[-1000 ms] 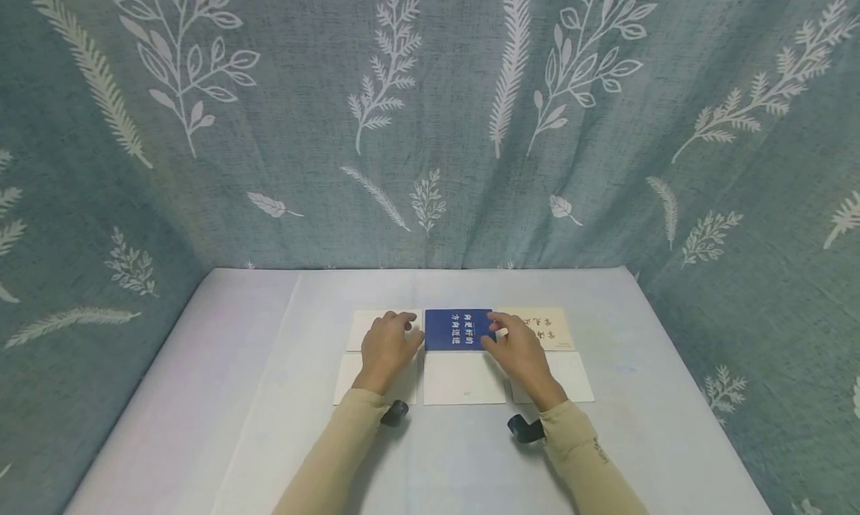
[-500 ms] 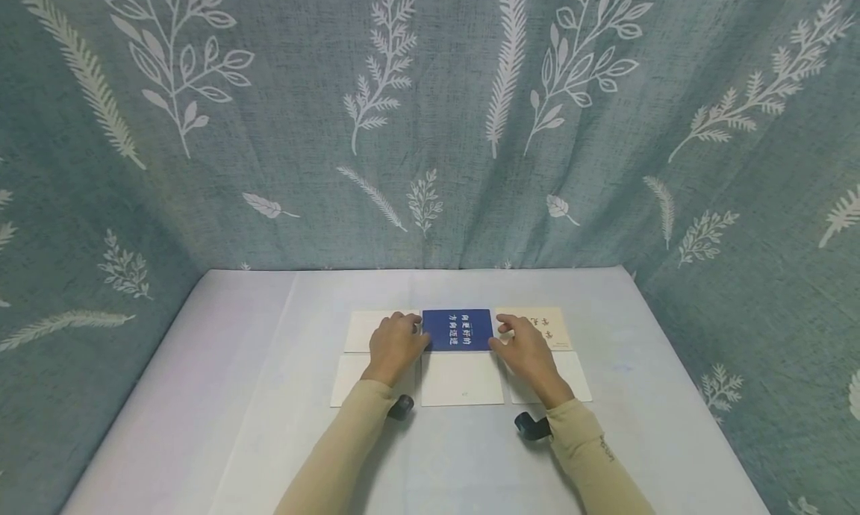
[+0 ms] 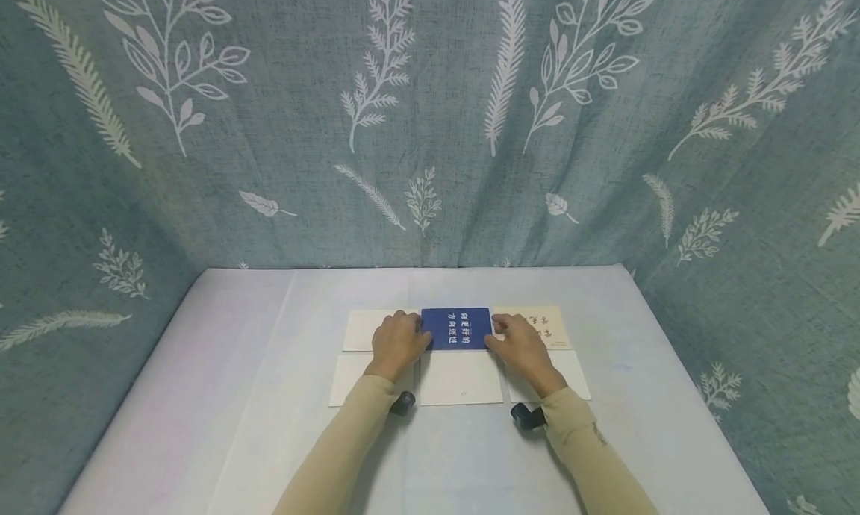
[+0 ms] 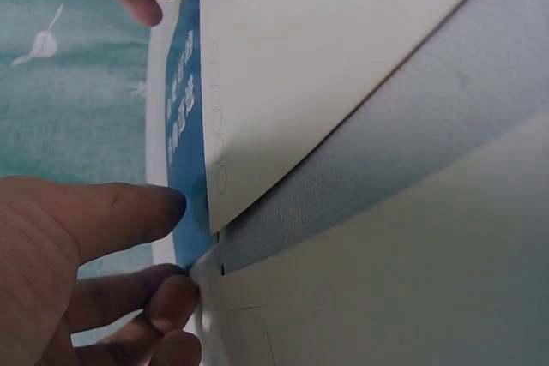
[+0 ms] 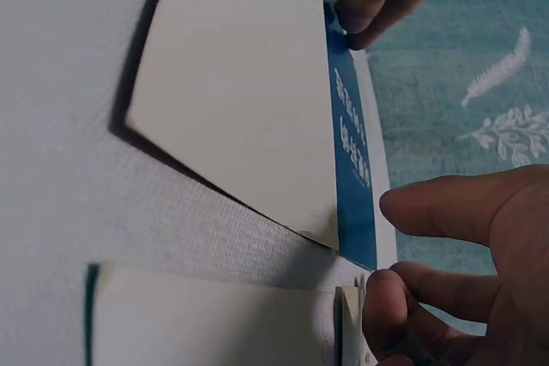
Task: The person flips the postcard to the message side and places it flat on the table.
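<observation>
Between my left hand (image 3: 396,343) and my right hand (image 3: 524,352), the blue booklet (image 3: 455,328) fills almost all the space, so little room remains sideways. Closer to me, a passage goes between my wrists, over the flat white booklet (image 3: 461,378), but two black wrist pieces (image 3: 404,404) reach inward and make it narrower. Other booklets lie partly below my hands, the cream booklet (image 3: 547,328) on the right; only narrow gaps separate them. Beyond my hands, a band of bench (image 3: 376,287) gives room until the curtain (image 3: 430,127) blocks. Outward of both hands, past the booklets, the passage is wide.
</observation>
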Action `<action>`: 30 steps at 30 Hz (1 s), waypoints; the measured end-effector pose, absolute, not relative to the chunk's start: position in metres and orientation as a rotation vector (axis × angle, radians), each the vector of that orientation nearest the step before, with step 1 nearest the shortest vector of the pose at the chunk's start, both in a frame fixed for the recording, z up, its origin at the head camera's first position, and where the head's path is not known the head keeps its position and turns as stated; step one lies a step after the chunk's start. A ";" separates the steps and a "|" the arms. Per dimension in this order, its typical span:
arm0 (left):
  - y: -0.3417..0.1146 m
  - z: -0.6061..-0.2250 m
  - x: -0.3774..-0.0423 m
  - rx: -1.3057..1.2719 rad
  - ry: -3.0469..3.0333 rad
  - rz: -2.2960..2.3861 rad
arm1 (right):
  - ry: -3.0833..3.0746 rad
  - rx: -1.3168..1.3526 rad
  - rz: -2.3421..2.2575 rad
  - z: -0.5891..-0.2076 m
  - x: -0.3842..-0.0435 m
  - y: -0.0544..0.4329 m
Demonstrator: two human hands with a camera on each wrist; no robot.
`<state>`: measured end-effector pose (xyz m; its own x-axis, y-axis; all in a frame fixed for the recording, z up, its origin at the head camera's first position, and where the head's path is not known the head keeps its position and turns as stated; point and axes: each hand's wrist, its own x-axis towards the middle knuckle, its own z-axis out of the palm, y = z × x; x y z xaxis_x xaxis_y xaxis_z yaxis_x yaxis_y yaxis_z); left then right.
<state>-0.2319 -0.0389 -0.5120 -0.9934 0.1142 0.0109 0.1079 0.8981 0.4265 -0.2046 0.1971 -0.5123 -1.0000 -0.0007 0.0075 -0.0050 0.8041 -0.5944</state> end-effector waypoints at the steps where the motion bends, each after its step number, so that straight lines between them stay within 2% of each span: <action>1: -0.039 -0.512 -0.232 0.175 3.045 0.680 | -2.985 0.007 0.977 -0.513 -0.206 0.197; 19: -0.032 -0.507 -0.233 0.181 3.040 0.487 | -3.079 -0.069 0.895 -0.510 -0.215 0.189; 30: -0.033 -0.503 -0.231 0.196 3.060 0.536 | -3.062 -0.092 0.937 -0.508 -0.213 0.190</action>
